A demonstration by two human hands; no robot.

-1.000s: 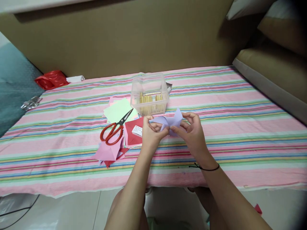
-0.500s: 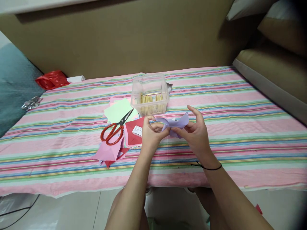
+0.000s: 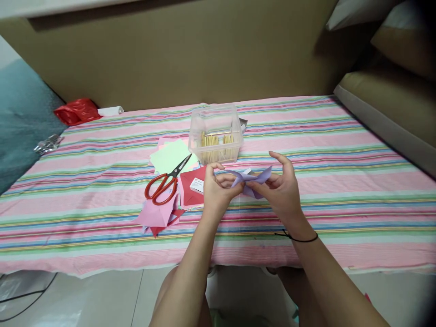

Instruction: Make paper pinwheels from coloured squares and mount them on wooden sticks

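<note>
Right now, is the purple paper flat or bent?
Bent: the purple paper shows raised corners between the left hand and right hand.

Purple paper (image 3: 254, 178): thin paper, pretty matt, smooth-looking
Scissors (image 3: 175, 172): dark metal blades (image 3: 183, 164), handles (image 3: 155, 180) look like smooth red plastic, bit shiny
Box (image 3: 214, 116): see-through plastic, kinda cloudy, slight sheen
Sticks (image 3: 209, 141): plain wood by the look of it, matt
Red bag (image 3: 77, 112): crinkly thin plastic, super glossy
Striped cloth (image 3: 323, 168): matt fabric, a bit wrinkly
Floor (image 3: 102, 299): smooth tiles, properly shiny
</note>
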